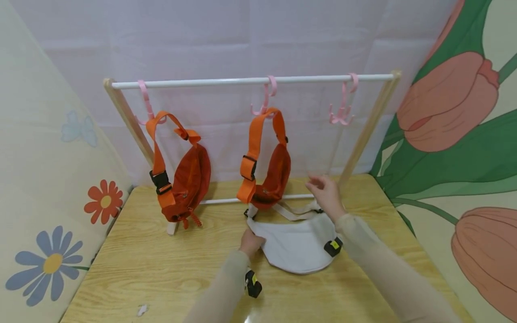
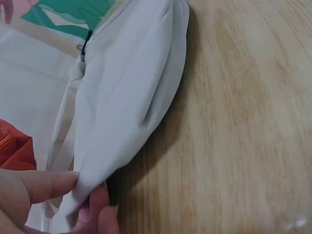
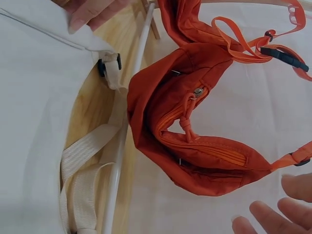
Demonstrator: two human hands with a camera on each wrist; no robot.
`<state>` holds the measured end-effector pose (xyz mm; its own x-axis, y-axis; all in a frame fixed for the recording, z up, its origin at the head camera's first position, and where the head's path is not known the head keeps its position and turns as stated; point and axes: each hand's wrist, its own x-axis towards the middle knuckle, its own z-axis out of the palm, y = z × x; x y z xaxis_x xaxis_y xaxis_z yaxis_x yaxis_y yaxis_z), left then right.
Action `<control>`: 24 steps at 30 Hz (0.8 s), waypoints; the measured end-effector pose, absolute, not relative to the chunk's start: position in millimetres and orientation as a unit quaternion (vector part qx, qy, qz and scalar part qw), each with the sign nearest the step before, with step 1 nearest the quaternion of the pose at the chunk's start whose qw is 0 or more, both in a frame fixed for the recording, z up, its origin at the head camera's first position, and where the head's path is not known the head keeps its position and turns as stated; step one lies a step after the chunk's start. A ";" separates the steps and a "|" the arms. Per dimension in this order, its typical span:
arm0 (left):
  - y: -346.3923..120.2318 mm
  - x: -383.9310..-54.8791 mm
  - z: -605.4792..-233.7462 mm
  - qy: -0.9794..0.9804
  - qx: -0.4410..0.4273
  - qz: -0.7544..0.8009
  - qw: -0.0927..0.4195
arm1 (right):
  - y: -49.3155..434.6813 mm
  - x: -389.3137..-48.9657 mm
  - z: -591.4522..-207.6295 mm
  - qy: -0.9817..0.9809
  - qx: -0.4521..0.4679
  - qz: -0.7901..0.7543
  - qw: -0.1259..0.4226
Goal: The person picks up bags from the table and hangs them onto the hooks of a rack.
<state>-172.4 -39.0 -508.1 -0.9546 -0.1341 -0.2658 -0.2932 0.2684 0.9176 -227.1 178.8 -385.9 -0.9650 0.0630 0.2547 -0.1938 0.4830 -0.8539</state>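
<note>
A white waist bag [image 1: 296, 249] lies on the table in front of the rack. My left hand [image 1: 251, 243] pinches its left end, thumb on one face and fingers on the other in the left wrist view. Behind the bag its cream strap [image 3: 92, 141] runs in loose folds beside the rack's lower bar. My right hand [image 1: 326, 195] is raised over the bag's right end, fingers relaxed and holding nothing. Left of it, an orange waist bag [image 1: 276, 175] hangs by its strap from the middle pink hook [image 1: 264, 101].
A second orange waist bag [image 1: 190, 179] hangs from the left pink hook [image 1: 146, 103]. The right pink hook [image 1: 341, 107] carries nothing. The rack has a white top rail [image 1: 210, 82] and wooden side posts [image 1: 369, 128]. Flower-printed walls flank the wooden table [image 1: 169, 273].
</note>
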 end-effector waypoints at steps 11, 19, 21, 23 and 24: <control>-36.0 -169.8 -493.1 0.697 -0.168 0.677 0.162 | 184.1 -221.6 -397.3 -0.855 0.029 0.506 0.107; -35.3 -168.4 -488.7 0.671 -0.161 0.707 0.153 | 184.1 -212.6 -404.5 -0.865 0.038 0.497 0.062; -34.9 -168.1 -486.9 0.662 -0.160 0.716 0.153 | 183.7 -210.3 -406.8 -0.868 0.043 0.492 0.060; -34.6 -168.3 -485.4 0.655 -0.160 0.722 0.154 | 183.0 -208.4 -409.1 -0.869 0.048 0.489 0.059; -34.5 -168.3 -484.5 0.652 -0.161 0.725 0.153 | 182.6 -207.5 -410.0 -0.870 0.051 0.487 0.058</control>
